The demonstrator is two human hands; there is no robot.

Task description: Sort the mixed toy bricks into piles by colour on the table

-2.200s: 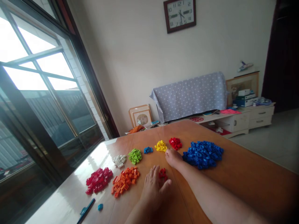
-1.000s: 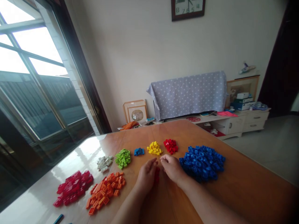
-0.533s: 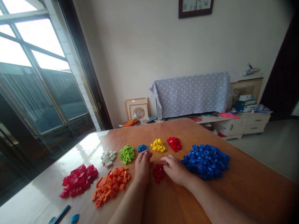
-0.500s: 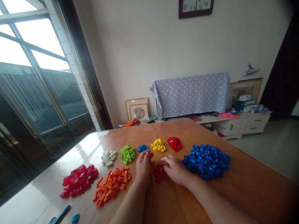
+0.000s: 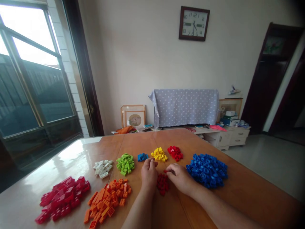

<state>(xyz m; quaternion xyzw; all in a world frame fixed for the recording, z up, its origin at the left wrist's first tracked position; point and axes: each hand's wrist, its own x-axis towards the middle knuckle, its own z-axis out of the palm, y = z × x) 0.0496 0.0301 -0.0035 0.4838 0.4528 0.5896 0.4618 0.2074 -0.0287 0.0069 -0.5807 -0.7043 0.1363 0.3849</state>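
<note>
A small red piece (image 5: 165, 171) is pinched between the thumb and fingers of the right hand (image 5: 180, 178), its tip left showing at the fingertips. The fingers of the left hand (image 5: 149, 176) are curled and held close together, with the thumb brought near them; whether anything is gripped there cannot be told. Just below the pinching fingertips, in the gap between the two hands, a pile of dark red pieces (image 5: 162, 183) is spread on the wooden table (image 5: 171, 208). Beyond the left fingertips, a yellow pile (image 5: 159, 154) is seen, with a small blue pile (image 5: 142, 157) placed to its left, near the same fingers. A bright red pile (image 5: 175, 153) is set beyond the right fingers, and a large heap of blue pieces (image 5: 206, 170) is placed to the right of them, beside the hand. To the left of the left fingers, a lime green pile (image 5: 125, 164) is found, and a white pile (image 5: 103, 168) is seen farther out. Nearer the camera than the left fingertips and off to their left, orange bricks (image 5: 108, 202) are heaped, with a crimson pile (image 5: 64, 197) laid farther left, well apart from both hands.
</note>
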